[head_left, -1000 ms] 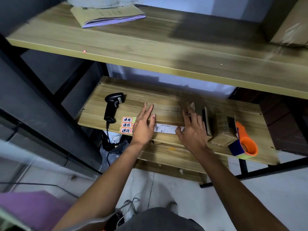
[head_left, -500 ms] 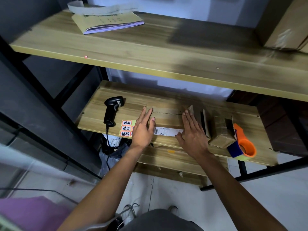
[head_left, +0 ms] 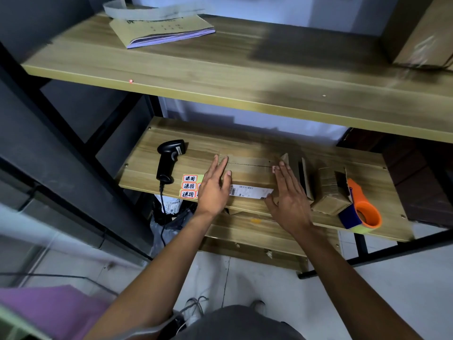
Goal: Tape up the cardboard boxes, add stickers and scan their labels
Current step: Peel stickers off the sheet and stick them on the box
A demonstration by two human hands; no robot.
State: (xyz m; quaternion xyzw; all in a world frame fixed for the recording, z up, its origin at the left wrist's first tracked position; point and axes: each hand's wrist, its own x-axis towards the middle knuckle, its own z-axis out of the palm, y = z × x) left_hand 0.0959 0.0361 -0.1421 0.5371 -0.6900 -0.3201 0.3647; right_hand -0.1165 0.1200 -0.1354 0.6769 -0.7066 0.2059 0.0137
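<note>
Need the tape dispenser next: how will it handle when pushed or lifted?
The tape dispenser looks like rigid plastic, so probably stiff and light. It lies near the front of the shelf, so a push could tip it off. Its round roll may let it rock.

A single wide-angle camera on the person's head gives the only view. It looks forward and steeply down at a rack from standing height, close in. The upper shelf crosses the top of the frame, nearest the lens. The lower shelf lies mid-frame, its front edge toward the camera. The left hand and right hand reach it on arms stretched up from the bottom edge. The floor shows straight below.
</note>
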